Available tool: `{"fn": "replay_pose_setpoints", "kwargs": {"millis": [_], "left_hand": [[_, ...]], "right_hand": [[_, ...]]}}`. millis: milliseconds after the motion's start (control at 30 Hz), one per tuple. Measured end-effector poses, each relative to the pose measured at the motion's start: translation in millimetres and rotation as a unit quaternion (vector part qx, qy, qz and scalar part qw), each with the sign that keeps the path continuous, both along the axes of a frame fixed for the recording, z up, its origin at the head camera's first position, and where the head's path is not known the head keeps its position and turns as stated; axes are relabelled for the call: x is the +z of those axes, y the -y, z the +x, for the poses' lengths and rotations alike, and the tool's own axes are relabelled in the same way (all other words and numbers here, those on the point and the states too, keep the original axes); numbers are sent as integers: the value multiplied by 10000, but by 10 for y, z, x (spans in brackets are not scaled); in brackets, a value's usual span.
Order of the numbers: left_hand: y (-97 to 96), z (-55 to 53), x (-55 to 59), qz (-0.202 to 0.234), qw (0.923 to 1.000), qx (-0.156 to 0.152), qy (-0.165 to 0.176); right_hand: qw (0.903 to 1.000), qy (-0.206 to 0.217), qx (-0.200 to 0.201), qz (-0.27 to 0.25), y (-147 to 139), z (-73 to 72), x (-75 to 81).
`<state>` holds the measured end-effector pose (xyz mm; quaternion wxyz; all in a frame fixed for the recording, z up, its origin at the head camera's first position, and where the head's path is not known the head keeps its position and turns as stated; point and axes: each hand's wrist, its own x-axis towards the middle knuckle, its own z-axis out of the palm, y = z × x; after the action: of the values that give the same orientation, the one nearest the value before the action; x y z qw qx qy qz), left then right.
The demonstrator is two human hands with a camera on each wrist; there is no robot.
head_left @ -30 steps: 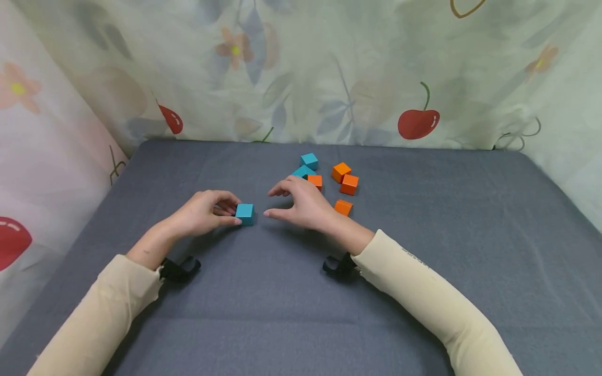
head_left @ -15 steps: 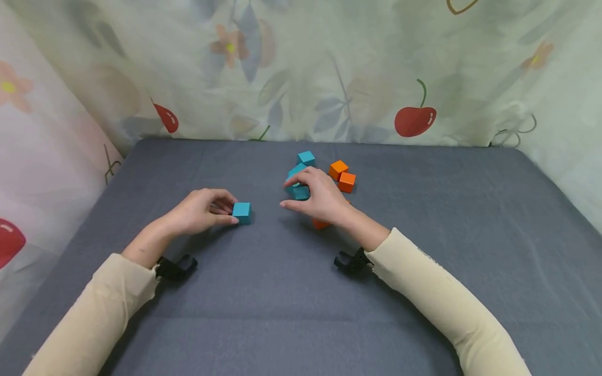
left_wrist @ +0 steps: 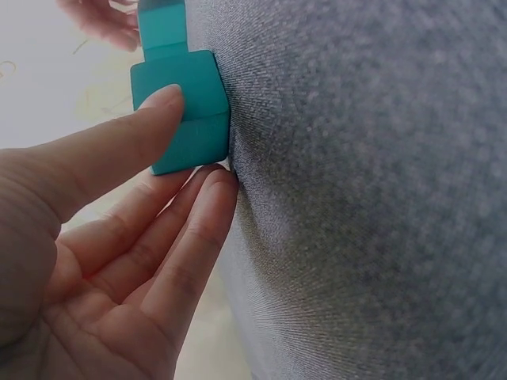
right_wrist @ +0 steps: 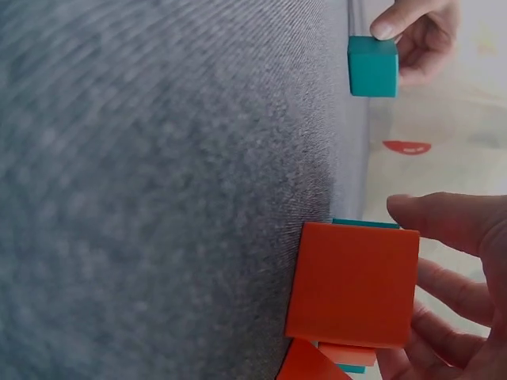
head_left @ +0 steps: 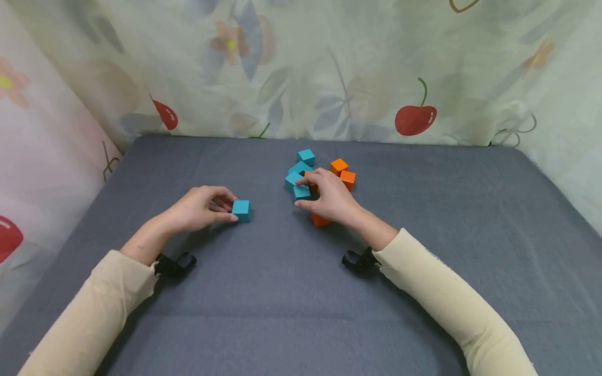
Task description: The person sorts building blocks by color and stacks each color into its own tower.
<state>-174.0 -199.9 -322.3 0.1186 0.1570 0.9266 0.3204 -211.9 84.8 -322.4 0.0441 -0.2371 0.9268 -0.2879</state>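
In the head view my left hand (head_left: pixel 204 209) pinches a teal cube (head_left: pixel 241 210) between thumb and fingers, low over the grey cloth. The left wrist view shows the thumb on one face of that cube (left_wrist: pixel 186 87) and the fingers beneath. My right hand (head_left: pixel 331 196) is spread around another teal cube (head_left: pixel 302 193), thumb in front and index finger above it. In the right wrist view an orange cube (right_wrist: pixel 354 285) hides most of this teal cube, and the thumb stands by its visible edge. Whether the right fingers touch it, I cannot tell.
More teal blocks (head_left: pixel 306 157) lie behind the right hand. Orange cubes (head_left: pixel 339 166) sit to its right, and an orange block (head_left: pixel 321 220) shows under the palm. A grey cloth (head_left: pixel 263 292) covers the table; a patterned curtain (head_left: pixel 301 68) hangs along the back.
My right hand has moved right, away from the cube in my left hand, to the cluster of blocks, and its fingers now straddle a teal cube. The left hand keeps its pinch.
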Motion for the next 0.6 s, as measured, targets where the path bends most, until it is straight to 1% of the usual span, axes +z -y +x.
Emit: {"fn": "replay_pose_setpoints", "kwargs": {"millis": [333,600], "left_hand": [[4,-2,-7,4,10000,4,9],[-3,-2,-12,31,10000,-17,-48]], "right_hand": [[9996,233,-138,-48,-11,-5,-46],[9997,192,-131,-102,-18,-18,-57]]}}
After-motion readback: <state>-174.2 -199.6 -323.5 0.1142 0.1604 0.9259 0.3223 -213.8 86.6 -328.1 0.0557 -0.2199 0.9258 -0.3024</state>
